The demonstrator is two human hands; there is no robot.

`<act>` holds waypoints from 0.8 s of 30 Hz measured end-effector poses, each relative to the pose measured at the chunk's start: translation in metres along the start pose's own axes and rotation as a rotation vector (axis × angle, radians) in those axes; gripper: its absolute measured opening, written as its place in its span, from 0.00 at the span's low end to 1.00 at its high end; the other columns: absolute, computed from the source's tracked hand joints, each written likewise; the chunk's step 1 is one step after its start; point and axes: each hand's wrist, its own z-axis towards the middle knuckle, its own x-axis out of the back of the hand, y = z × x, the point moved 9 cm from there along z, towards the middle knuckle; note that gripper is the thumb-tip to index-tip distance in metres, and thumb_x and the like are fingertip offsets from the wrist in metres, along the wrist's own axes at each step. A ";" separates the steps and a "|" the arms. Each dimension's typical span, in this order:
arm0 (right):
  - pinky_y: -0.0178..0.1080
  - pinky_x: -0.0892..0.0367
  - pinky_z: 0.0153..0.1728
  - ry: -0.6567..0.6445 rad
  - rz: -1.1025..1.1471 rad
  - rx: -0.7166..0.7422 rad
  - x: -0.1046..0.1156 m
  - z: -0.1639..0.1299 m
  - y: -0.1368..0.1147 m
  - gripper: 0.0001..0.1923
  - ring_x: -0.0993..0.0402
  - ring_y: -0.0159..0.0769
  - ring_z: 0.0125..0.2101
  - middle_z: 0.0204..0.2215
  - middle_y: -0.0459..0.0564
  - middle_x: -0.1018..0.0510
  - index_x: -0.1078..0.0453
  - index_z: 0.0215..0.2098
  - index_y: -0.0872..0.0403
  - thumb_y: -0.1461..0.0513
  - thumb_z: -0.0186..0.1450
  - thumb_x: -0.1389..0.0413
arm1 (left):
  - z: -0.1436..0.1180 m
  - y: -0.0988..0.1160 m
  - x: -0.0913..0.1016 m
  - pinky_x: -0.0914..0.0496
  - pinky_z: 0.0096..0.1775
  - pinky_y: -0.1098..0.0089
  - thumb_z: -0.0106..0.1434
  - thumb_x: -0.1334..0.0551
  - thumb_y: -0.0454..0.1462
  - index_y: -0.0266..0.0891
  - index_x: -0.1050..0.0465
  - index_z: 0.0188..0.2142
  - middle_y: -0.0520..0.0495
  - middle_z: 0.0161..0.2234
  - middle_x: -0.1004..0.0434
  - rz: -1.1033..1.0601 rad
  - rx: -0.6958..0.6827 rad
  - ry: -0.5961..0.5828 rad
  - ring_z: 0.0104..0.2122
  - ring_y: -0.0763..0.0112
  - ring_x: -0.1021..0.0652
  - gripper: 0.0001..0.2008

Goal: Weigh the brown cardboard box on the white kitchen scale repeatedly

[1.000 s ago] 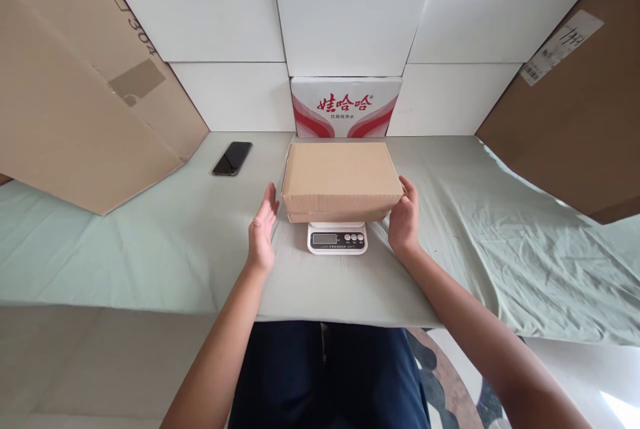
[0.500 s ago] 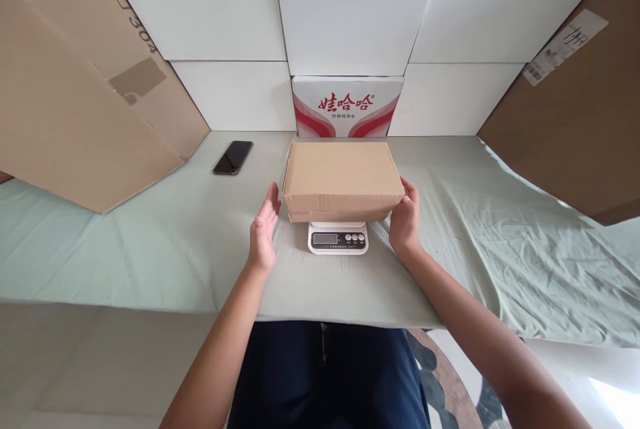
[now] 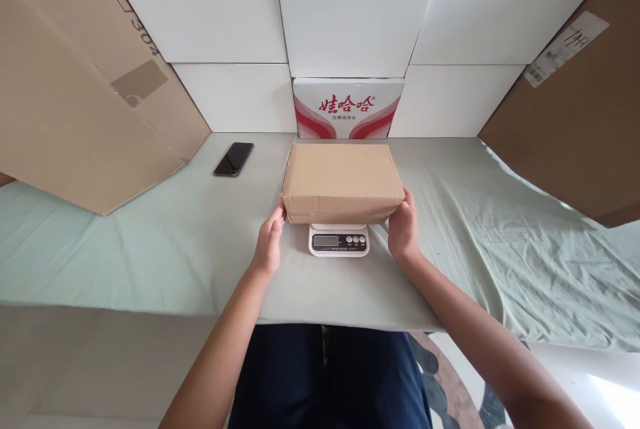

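Since the earlier frames the left hand [image 3: 270,242] has closed the gap that stood between it and the cardboard box [image 3: 343,179]: it was held open and apart from the box's near left corner, and now its fingers [image 3: 278,217] touch that corner, while the right hand [image 3: 404,229] has stayed at the near right corner. In the head view, the only one given, the box sits flat on a small white kitchen scale [image 3: 339,240], covering the platform so that only the front strip with the display and buttons shows beneath its near edge; the reading cannot be made out. Both hands flank the box symmetrically, palms turned inward, the fingers of each lightly curved against the side faces rather than hooked underneath, a hold that looks suited to steadying or squaring a wide box on a much narrower base. Whether they press or merely rest against it cannot be told. The scale stands on the desk [image 3: 150,249], which is draped in a pale green cloth, rumpled toward the right. Behind the box stands a white carton with red print [image 3: 347,107]; a dark phone [image 3: 233,159] lies well to the left, and large brown cardboard sheets [image 3: 75,102] lean at both sides.
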 end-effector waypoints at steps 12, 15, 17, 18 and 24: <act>0.52 0.38 0.63 -0.107 -0.141 0.212 -0.042 0.027 -0.038 0.24 0.33 0.47 0.58 0.55 0.49 0.25 0.33 0.56 0.45 0.54 0.61 0.44 | 0.054 0.009 -0.014 0.41 0.67 0.53 0.67 0.44 0.56 0.47 0.31 0.59 0.43 0.64 0.31 -0.095 -0.046 0.030 0.68 0.52 0.35 0.27; 0.52 0.38 0.64 -0.113 -0.147 0.224 -0.055 0.059 -0.029 0.23 0.33 0.47 0.58 0.54 0.48 0.24 0.32 0.55 0.44 0.55 0.61 0.45 | 0.089 -0.007 -0.020 0.41 0.66 0.57 0.67 0.44 0.57 0.48 0.32 0.58 0.44 0.64 0.31 -0.137 -0.078 0.078 0.67 0.57 0.35 0.26; 0.52 0.39 0.64 -0.100 -0.148 0.213 -0.058 0.077 -0.014 0.22 0.33 0.45 0.57 0.53 0.47 0.24 0.31 0.53 0.44 0.56 0.60 0.46 | 0.106 -0.026 -0.023 0.43 0.67 0.57 0.66 0.44 0.57 0.47 0.34 0.59 0.43 0.65 0.33 -0.154 -0.057 0.105 0.68 0.59 0.36 0.28; 0.51 0.40 0.64 -0.099 -0.149 0.205 -0.059 0.084 -0.006 0.22 0.32 0.45 0.57 0.52 0.47 0.23 0.31 0.53 0.45 0.56 0.60 0.46 | 0.112 -0.036 -0.024 0.43 0.67 0.57 0.66 0.44 0.57 0.46 0.35 0.59 0.42 0.66 0.33 -0.164 -0.039 0.119 0.68 0.59 0.36 0.29; 0.53 0.40 0.65 -0.123 -0.172 0.099 -0.055 0.101 0.036 0.21 0.32 0.44 0.56 0.53 0.47 0.23 0.31 0.52 0.47 0.57 0.59 0.45 | 0.126 -0.064 -0.029 0.45 0.69 0.58 0.67 0.48 0.59 0.44 0.35 0.62 0.42 0.69 0.38 -0.232 0.032 0.091 0.69 0.61 0.38 0.32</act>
